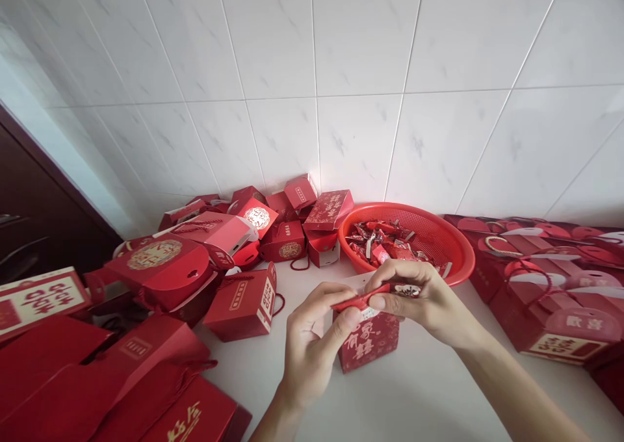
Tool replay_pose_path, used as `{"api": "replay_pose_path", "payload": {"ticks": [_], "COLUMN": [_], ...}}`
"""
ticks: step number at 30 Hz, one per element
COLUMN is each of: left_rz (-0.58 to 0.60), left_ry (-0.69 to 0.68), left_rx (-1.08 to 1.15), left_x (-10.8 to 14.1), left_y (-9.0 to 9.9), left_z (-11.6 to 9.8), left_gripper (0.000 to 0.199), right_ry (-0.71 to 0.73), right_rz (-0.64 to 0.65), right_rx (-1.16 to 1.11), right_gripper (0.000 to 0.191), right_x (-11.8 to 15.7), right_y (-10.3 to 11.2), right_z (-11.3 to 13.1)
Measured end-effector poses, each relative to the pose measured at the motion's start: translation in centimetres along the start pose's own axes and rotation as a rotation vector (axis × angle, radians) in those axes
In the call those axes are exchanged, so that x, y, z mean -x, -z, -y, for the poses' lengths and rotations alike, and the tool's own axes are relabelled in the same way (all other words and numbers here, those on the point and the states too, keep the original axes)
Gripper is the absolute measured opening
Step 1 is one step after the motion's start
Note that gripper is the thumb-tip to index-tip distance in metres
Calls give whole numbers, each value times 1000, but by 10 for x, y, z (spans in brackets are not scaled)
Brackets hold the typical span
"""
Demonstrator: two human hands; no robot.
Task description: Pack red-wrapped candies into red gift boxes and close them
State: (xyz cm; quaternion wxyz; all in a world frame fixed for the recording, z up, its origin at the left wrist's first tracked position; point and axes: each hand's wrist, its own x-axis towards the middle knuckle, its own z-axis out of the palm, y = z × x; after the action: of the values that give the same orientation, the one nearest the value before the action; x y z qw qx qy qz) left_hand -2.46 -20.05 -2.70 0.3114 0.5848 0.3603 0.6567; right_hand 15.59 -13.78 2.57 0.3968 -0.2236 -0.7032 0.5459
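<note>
Just above a small red gift box (369,344), my left hand (316,338) and my right hand (419,299) meet at the fingertips. Between them they pinch a red wrapped candy (358,300) by its two sides. A dark printed end with a white label shows at my right fingers. The box stands upright on the table, with pale lettering on its front; my hands partly cover its top. Behind it, a red plastic basket (465,253) holds many wrapped candies (383,240).
Many red gift boxes (168,266) lie heaped on the left, some tipped over. One box (242,304) lies near my left hand. On the right stand rows of closed boxes (550,299) with rope handles. A tiled wall (361,130) rises behind the white table (414,403).
</note>
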Motion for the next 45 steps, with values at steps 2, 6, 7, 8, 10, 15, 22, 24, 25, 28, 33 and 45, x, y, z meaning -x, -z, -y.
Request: {"api": "replay_pose_path", "payload": {"ticks": [2,6,7,8,10,15,22,24,25,28,33,45], "left_rz": [2,-6,-6,-7,-4,10,15,19,18,10,9,12], "left_ry": [-5,-7,-6,-5,-7,-6,-10,-13,-14,-16,-46,-84], "left_rx": [-4,-28,-33,-37,-39,-33,-25,-31,-33,-46,-112,-137], "left_x": [0,1,1,1,1,0,1,2,2,3,2,4], "left_y": [0,0,0,0,0,0,0,1,1,1,1,1], "left_z": [0,0,-1,-1,-2,-4,-4,-4,-4,-3,-5,-2], "left_gripper": [14,11,11,10,10,11,11,11,11,12,13,16], "right_ry": [-2,-17,-20,-21,-16,-5,-14,-12,-10,-6,-1,-22], "right_rz": [7,20,24,28,38,49,48,52,55,60,66,79], "right_rx": [-11,-31,-33,-34,-36,-49,-33,-28,-28,-39,-41,-5], "right_gripper": [15,15,15,15,15,14,16,16,16,15,13,16], "right_x": [0,-1,-1,0,0,0,-1,-1,0,0,0,1], "right_y": [0,1,1,1,2,1,0,0,0,1,2,4], "right_z": [-1,-3,-3,-3,-4,-3,-1,-1,-1,-1,-1,4]}}
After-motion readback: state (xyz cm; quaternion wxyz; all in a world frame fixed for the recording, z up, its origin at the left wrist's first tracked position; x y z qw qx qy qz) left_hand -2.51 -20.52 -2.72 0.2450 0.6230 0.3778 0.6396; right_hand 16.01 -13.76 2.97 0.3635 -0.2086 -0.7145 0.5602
